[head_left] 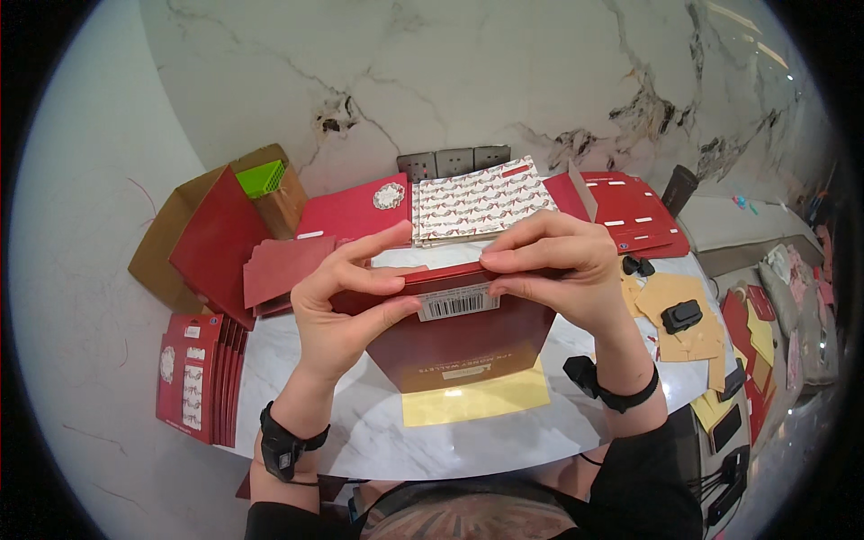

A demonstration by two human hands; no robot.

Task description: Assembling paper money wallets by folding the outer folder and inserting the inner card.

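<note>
A flat red card packet (477, 346) stands upright in front of me, its lower edge by a sheet of yellow paper (477, 401) on the marble-patterned table. A white barcode label (457, 302) lies along the packet's top edge. My left hand (346, 288) grips the top left of the packet, thumb at the label's left end and index finger raised. At the top right, my right hand (553, 270) pinches the edge between thumb and fingers, by the label's right end. What lies behind the packet is partly hidden.
Behind my hands lie a stack of white patterned sheets (477, 198) and red folders (351, 207). Left are a cardboard box (193, 211) and stacked red packs (193, 378). On the right, brown envelopes (702, 337) lie under a small black device (681, 316), near red packs (630, 211).
</note>
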